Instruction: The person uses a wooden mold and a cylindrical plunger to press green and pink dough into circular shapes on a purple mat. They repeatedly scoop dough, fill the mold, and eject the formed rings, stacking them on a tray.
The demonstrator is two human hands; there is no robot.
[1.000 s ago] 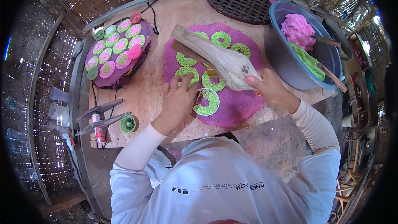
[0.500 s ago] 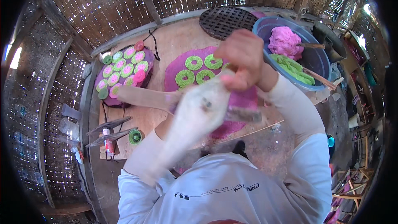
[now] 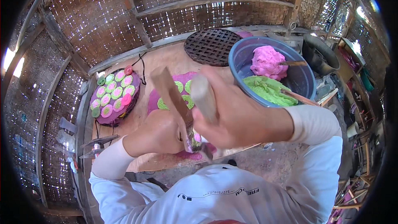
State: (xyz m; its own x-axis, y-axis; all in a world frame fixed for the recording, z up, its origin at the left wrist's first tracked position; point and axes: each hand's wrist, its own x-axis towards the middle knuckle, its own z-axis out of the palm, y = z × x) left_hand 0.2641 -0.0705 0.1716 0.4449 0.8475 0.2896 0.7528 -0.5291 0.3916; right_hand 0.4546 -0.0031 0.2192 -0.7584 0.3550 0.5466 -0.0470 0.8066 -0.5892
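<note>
My left hand is closed around a flat wooden bar that rises toward the table's far side; pink and green paste smears its near end. Beside it, my right hand grips a thick, blunt wooden stick, fingers wrapped around it. The two wooden pieces nearly meet in front of my chest; whether they touch I cannot tell. Behind my hands lies a purple cloth carrying green piped rings, partly hidden by my hands and the wood.
At left, a round purple-covered tray bears several green-and-pink rings and small coloured lids. A blue basin at right holds pink dough and green dough, each with a stick. A dark woven tray lies at the back.
The blurred white cloth bag that hung below my right hand no longer shows. My right hand came nearer and now grips a wooden stick; my left hand rose into view on the bar.
</note>
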